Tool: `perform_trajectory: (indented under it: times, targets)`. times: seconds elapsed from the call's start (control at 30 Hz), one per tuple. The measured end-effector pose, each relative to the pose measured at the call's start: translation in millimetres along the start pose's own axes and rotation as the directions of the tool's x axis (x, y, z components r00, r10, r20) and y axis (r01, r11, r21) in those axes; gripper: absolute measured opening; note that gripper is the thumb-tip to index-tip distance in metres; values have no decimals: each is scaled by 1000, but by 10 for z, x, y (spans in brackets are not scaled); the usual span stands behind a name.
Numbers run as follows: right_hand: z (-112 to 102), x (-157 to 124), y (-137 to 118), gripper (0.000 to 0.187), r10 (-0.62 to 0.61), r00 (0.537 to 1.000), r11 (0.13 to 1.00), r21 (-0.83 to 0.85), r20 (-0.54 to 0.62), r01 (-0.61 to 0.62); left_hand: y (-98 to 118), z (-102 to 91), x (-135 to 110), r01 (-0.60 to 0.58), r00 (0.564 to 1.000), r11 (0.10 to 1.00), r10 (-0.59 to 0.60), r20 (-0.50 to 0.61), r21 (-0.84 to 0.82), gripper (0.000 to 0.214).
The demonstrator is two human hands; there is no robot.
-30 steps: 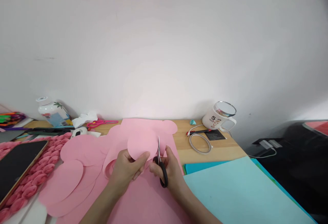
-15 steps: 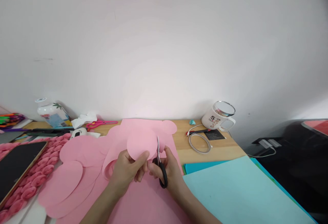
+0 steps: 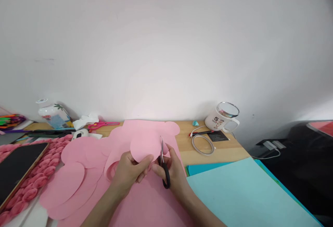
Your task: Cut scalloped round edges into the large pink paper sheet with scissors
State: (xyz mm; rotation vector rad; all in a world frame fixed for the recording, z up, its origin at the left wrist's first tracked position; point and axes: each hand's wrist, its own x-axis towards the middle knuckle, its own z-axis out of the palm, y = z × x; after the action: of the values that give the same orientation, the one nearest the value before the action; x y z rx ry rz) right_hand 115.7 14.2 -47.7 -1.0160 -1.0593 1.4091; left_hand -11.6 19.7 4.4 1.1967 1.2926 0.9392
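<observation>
Pink paper piece (image 3: 145, 146) is up over pink sheets (image 3: 153, 201); L hand (image 3: 128, 169) has its lower edge pinched in grip. R hand (image 3: 173, 171) has grip curled round black-handled scissors (image 3: 167, 176), at piece's R edge. White mug (image 3: 217, 119) on worktop (image 3: 229, 155), nr wall (image 3: 166, 46).
</observation>
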Motion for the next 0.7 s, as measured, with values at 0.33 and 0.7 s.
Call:
perform_trajectory:
  times: [0.33,0.7]
  targets:
    - [1,12,15,64,14,999,997,-73,-30,-16,-42,-29,45,-12,1000,1000,12,6,13,42]
    - [15,13,-2,61,23,999,995,-97,-45,-28,-68,-36,67,5,1000,1000,-5,-1,7,42]
